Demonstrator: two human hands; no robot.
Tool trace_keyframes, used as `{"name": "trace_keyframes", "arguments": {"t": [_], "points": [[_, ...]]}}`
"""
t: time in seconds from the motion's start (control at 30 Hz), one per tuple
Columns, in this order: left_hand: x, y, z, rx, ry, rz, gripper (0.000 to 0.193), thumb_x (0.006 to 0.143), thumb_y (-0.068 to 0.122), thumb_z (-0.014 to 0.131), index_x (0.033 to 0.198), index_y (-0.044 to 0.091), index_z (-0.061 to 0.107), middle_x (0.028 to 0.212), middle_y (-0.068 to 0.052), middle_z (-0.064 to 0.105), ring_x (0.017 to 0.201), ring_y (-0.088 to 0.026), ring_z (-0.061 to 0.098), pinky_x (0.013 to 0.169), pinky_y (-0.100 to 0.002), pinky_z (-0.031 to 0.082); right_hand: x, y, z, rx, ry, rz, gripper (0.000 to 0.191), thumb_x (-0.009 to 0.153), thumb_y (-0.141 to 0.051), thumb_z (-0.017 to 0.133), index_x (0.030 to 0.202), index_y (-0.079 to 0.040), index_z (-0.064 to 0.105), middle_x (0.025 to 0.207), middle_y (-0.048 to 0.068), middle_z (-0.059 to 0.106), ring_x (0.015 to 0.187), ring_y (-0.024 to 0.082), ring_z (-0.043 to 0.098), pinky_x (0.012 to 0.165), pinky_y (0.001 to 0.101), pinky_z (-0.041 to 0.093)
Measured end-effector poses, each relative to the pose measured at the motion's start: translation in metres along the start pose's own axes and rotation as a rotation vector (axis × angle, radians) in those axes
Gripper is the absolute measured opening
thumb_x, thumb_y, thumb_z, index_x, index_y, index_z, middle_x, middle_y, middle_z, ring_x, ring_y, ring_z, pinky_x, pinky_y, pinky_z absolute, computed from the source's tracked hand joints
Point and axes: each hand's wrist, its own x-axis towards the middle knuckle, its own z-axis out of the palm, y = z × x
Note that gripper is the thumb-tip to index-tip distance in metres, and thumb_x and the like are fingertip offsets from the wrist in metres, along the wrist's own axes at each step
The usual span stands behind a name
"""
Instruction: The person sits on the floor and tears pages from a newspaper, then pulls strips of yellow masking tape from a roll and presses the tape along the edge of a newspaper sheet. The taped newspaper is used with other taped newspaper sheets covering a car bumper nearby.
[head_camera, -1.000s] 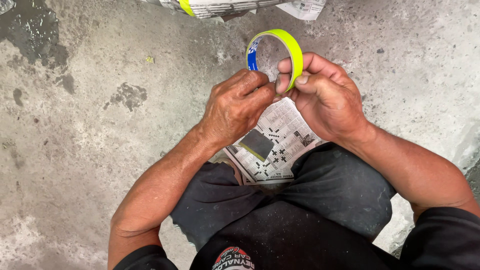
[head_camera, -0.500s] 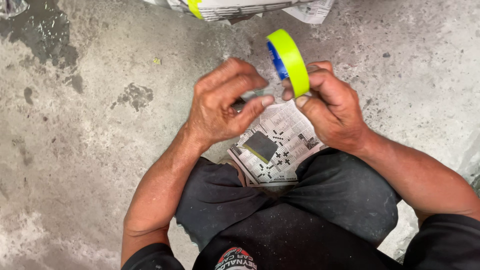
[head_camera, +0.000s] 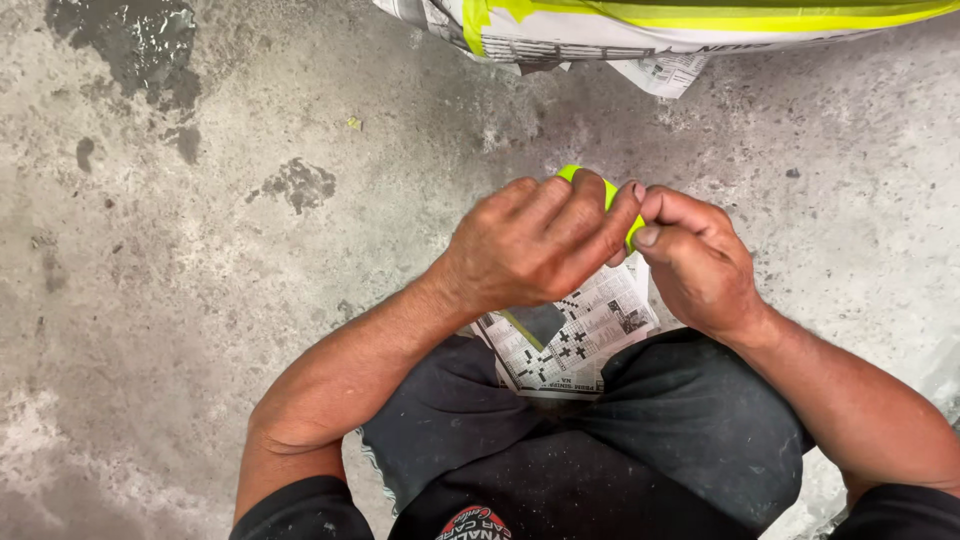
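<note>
Well beyond the fingertips, at the top edge of the view, lies a newspaper-wrapped bundle (head_camera: 640, 30), whitish with printed columns, bound by bands of yellow-green tape running along and across it. Directly beneath the fingers, resting on the person's lap, is a folded newspaper sheet (head_camera: 575, 340): roughly rectangular, showing a black-and-white crossword grid, a dark square patch and a thin yellow-green strip.

The left hand (head_camera: 535, 245) is curled over a roll of yellow-green tape (head_camera: 605, 190), fingers bent closely together and covering most of it; only a short arc of the roll shows above the knuckles and a sliver between the two hands. The right hand (head_camera: 695, 260) is closed narrowly, thumb and forefinger pinched at the roll's right edge, touching the left fingertips. Whether a loose tape end is held there cannot be told.

The roll sits between both hands, above the newspaper sheet. All around is stained grey concrete floor (head_camera: 200, 250).
</note>
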Motion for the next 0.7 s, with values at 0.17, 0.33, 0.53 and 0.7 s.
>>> {"name": "trace_keyframes", "arguments": {"t": [0.17, 0.33, 0.53, 0.7], "points": [[-0.009, 0.004, 0.015, 0.120, -0.060, 0.000, 0.041, 0.114, 0.037, 0.063, 0.137, 0.003, 0.064, 0.101, -0.007, 0.061, 0.092, -0.016, 0.065, 0.068, -0.030, 0.057, 0.002, 0.001, -0.003, -0.045, 0.067, 0.112, 0.016, 0.101, 0.001, 0.046, 0.106, 0.008, 0.060, 0.100, 0.014, 0.065, 0.096, 0.019, 0.058, 0.094, 0.0349, 0.045], [-0.014, -0.004, 0.015, -0.067, -0.054, -0.257, 0.028, 0.110, 0.017, 0.072, 0.136, 0.006, 0.066, 0.089, -0.001, 0.060, 0.078, -0.012, 0.062, 0.059, -0.026, 0.055, 0.002, -0.006, 0.003, -0.086, -0.027, -0.028, 0.021, 0.098, 0.002, 0.045, 0.112, 0.004, 0.061, 0.105, 0.010, 0.067, 0.100, 0.017, 0.063, 0.098, 0.0345, 0.053], [-0.008, -0.006, 0.009, -0.308, -0.034, -0.529, 0.027, 0.110, 0.004, 0.073, 0.135, 0.012, 0.066, 0.095, -0.002, 0.061, 0.083, -0.010, 0.066, 0.066, -0.023, 0.057, 0.003, -0.017, 0.006, -0.317, -0.020, -0.032, 0.019, 0.102, 0.002, 0.048, 0.115, 0.004, 0.061, 0.103, 0.008, 0.070, 0.087, 0.010, 0.059, 0.081, 0.0273, 0.051], [0.010, -0.005, 0.017, 0.043, 0.006, -0.158, 0.028, 0.101, 0.019, 0.077, 0.126, 0.007, 0.070, 0.096, -0.007, 0.065, 0.074, -0.011, 0.062, 0.053, -0.023, 0.050, -0.003, -0.022, 0.003, -0.327, 0.019, 0.046, 0.020, 0.099, 0.004, 0.048, 0.113, 0.005, 0.063, 0.098, 0.007, 0.070, 0.078, 0.005, 0.057, 0.070, 0.0240, 0.048]]}}
